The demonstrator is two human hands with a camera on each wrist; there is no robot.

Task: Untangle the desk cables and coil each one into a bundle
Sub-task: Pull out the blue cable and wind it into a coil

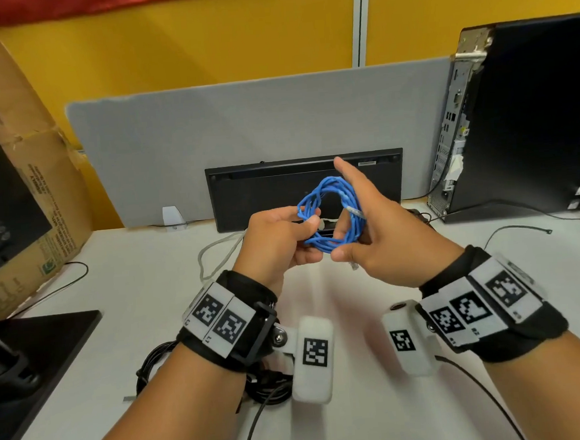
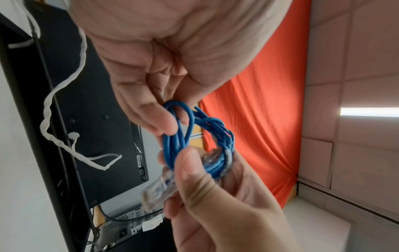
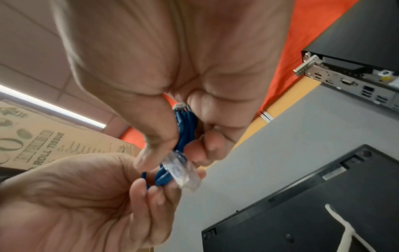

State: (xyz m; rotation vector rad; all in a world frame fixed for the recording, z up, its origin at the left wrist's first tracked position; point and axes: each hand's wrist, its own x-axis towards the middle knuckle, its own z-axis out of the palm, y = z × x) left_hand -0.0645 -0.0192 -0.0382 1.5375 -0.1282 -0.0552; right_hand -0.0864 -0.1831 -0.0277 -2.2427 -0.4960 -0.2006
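Note:
A blue network cable point(image 1: 331, 217), wound into a small coil, is held up over the middle of the desk by both hands. My left hand point(image 1: 308, 234) pinches the coil's left side between thumb and fingers. My right hand point(image 1: 346, 241) pinches the lower right of the coil, thumb in front and index finger pointing up. In the left wrist view the blue cable point(image 2: 194, 145) runs between both hands, and a clear plug point(image 2: 157, 189) sticks out by the right thumb. In the right wrist view the clear plug point(image 3: 181, 170) hangs below the blue cable point(image 3: 183, 129).
A coiled black cable point(image 1: 154, 363) lies under my left wrist, and a loose white cable point(image 1: 212, 256) lies further back. An upturned black keyboard point(image 1: 262, 194) leans on the grey divider. A computer tower point(image 1: 521, 117) stands right, a cardboard box point(image 1: 21, 170) left, a black monitor base point(image 1: 41, 357) front left.

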